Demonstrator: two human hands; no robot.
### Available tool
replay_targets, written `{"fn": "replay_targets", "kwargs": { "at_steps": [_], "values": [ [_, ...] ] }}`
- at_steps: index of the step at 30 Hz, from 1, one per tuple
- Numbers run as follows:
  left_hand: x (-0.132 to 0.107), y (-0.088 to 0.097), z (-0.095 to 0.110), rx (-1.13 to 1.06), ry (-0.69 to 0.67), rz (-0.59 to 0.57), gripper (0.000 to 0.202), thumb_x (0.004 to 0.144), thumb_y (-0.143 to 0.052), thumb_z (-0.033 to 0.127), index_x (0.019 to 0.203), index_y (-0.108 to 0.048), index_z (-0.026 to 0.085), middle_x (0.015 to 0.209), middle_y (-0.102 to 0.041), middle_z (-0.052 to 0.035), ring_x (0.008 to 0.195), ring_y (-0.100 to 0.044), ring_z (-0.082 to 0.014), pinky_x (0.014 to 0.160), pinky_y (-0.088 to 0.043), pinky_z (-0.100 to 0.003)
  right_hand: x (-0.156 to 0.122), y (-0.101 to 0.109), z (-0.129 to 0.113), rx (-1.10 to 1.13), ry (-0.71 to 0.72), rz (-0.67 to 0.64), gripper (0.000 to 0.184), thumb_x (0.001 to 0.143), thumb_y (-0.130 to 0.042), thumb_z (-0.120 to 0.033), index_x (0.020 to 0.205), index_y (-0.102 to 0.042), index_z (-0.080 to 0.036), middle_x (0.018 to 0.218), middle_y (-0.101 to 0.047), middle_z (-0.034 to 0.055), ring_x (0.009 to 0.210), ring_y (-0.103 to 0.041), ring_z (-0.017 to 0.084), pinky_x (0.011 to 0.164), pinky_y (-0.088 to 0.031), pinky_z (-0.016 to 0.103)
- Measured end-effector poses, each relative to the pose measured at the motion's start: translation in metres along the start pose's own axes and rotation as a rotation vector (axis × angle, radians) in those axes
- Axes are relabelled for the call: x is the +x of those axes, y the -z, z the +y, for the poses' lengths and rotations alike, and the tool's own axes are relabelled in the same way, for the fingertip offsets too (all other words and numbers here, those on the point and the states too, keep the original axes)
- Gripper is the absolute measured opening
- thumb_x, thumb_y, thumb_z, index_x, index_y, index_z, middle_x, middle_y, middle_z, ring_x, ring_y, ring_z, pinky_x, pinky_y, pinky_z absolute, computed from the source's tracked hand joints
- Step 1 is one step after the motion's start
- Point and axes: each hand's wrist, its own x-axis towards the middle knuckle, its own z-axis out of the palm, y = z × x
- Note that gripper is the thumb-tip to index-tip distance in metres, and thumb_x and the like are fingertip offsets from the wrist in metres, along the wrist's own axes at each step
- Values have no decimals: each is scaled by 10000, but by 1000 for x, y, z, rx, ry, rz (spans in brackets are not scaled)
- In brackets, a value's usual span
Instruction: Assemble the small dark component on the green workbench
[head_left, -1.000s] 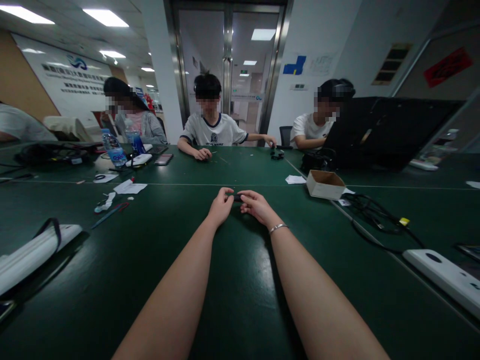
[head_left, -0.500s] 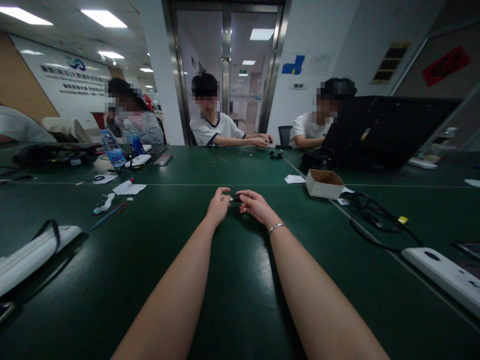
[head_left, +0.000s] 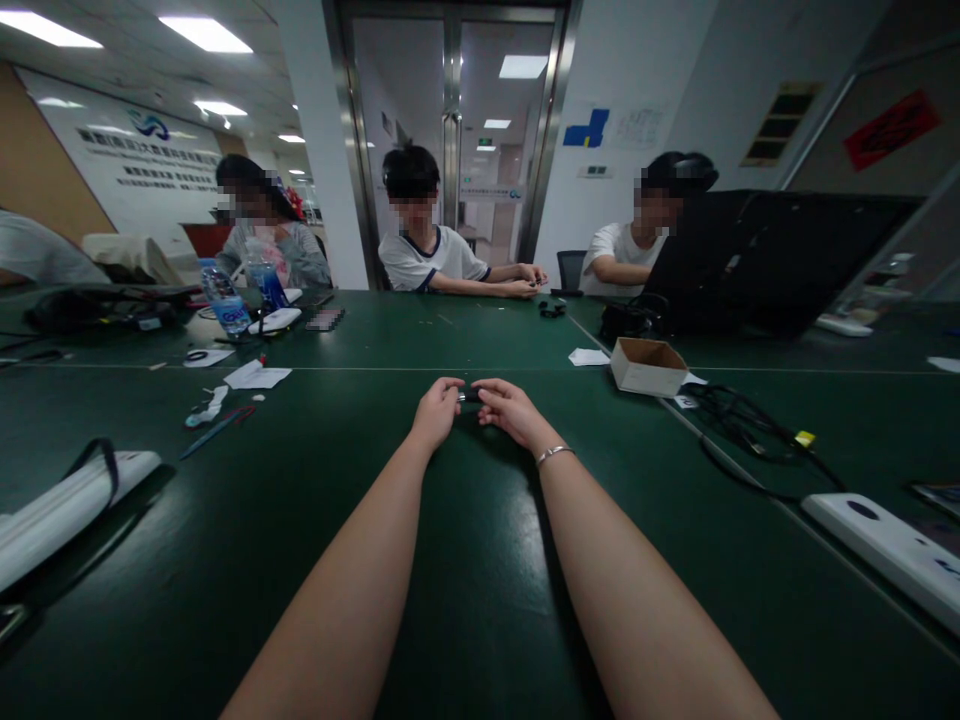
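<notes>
Between my hands, just above the green table [head_left: 480, 560], is a small black stick-like object with a silver end [head_left: 469, 397]. My left hand [head_left: 436, 412] is closed at its silver end, fingers pinched there. From the other side my right hand [head_left: 511, 410], with a silver bangle [head_left: 555, 454] at the wrist, grips the black end between thumb and fingers. The fingers hide part of the object, so its exact kind cannot be made out.
Right of my hands stand an open cardboard box [head_left: 649, 368], coiled black cables [head_left: 750, 425] and a white power strip [head_left: 885, 550]. Leftward lie paper scraps [head_left: 257, 375], a blue tweezer-like tool [head_left: 214, 435] and another white strip [head_left: 82, 515]. Several people sit across the table.
My left index finger has bent slightly down toward the object; both hands otherwise keep their place. Across the table, the person at left has lowered a hand from the face.
</notes>
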Motion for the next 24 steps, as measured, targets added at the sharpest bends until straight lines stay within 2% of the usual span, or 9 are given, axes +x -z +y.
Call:
{"fn": "replay_targets", "kwargs": {
  "at_steps": [3,6,10,14,17,20,24],
  "values": [
    [0,0,1,7,-27,-5,303,845,-455,218,1112,-592,182,684,-548,16,548,-466,-104,532,-360,-206,0,0,0,-2,0,0,172,793,-744,-167,949,-672,-166,789,-648,21,546,-590,82,511,-539,194],
    [-1,0,2,2,-40,-6,291,888,-422,255,1114,-587,175,686,-548,8,577,-484,-113,548,-368,-209,0,0,0,-8,-1,1,177,797,-742,-173,959,-670,-170,788,-649,21,553,-591,85,514,-538,196],
    [-3,0,4,13,-26,15,326,860,-487,226,1180,-543,193,795,-574,-4,617,-507,-108,535,-368,-195,-1,0,0,-11,-1,12,181,792,-742,-165,959,-672,-171,769,-642,15,551,-586,86,512,-534,195],
    [-3,0,4,6,-7,-18,282,911,-441,283,1142,-556,170,715,-545,2,570,-476,-103,508,-352,-190,-1,-1,-1,-9,1,9,176,791,-735,-155,955,-672,-167,764,-635,12,551,-590,88,515,-537,200],
    [-2,-1,3,32,-31,7,292,870,-511,250,1150,-560,181,747,-559,5,561,-468,-93,511,-353,-190,-1,0,0,-2,12,5,194,777,-751,-163,954,-673,-174,790,-635,12,556,-592,89,526,-548,214],
    [0,-1,1,12,4,-2,294,890,-477,281,1155,-558,181,724,-555,10,524,-451,-93,502,-349,-200,0,1,1,0,9,9,196,776,-756,-168,952,-671,-176,793,-640,15,555,-589,90,524,-549,217],
    [0,0,-1,31,-28,8,295,887,-493,292,1156,-566,193,719,-562,14,544,-468,-94,527,-362,-200,1,1,2,-1,8,12,201,780,-759,-172,961,-671,-175,787,-639,17,555,-591,90,516,-545,211]
  ]
}}
